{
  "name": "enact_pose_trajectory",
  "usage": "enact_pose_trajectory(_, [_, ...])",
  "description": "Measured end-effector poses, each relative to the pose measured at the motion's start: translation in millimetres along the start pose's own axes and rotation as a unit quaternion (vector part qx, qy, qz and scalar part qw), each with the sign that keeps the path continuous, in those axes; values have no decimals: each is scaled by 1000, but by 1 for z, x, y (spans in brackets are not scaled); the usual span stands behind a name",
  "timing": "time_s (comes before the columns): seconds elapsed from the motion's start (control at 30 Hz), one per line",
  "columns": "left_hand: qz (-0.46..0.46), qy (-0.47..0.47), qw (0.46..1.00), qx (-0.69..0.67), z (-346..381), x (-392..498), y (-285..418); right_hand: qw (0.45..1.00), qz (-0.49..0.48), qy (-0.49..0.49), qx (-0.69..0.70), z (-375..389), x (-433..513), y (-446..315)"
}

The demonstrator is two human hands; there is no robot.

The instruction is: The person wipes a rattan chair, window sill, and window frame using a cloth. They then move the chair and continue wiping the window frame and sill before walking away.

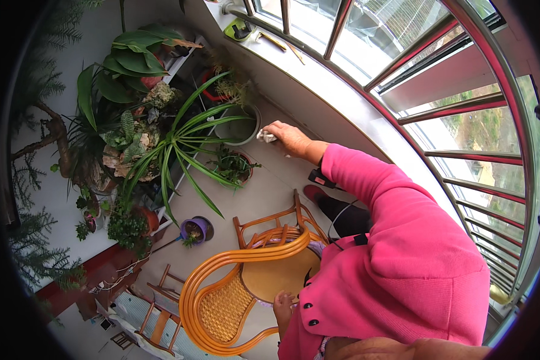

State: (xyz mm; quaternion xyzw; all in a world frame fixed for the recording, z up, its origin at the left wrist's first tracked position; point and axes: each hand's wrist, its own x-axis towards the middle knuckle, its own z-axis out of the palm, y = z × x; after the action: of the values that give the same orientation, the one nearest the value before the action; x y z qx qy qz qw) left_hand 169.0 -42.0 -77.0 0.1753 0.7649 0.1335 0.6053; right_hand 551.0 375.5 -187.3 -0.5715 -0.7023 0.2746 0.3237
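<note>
My right hand (pixel 292 138) is stretched out beside the window wall, closed around a crumpled whitish cloth or tissue (pixel 266 136). Just past it stands a pale round flowerpot (pixel 239 128), partly covered by the long striped leaves of a spider plant (pixel 175 139). Nearby on the floor is a smaller potted plant (pixel 234 167). My left hand (pixel 283 306) hangs low in front of my pink jacket, near the seat of a rattan armchair (pixel 247 256). Its fingers are loosely bent and apart, and nothing shows in them.
Metal window bars (pixel 452 108) curve along my right side above a white sill (pixel 315 63). A green dish (pixel 239 29) sits on that sill. Many plants and rocks (pixel 130 157) crowd a white stand. A purple pot (pixel 197 230) and a folding chair-like frame (pixel 157 324) occupy the floor.
</note>
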Motion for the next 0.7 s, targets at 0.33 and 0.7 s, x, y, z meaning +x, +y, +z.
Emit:
enact_pose_trajectory(0.33, [-32, -54, 998, -5, 12, 19, -45, 932, 270, -11, -242, -98, 108, 74])
enact_pose_trajectory(0.7, [-56, -45, 997, -39, 11, 36, -75, 930, 305, 154, -137, -123, 56, 87])
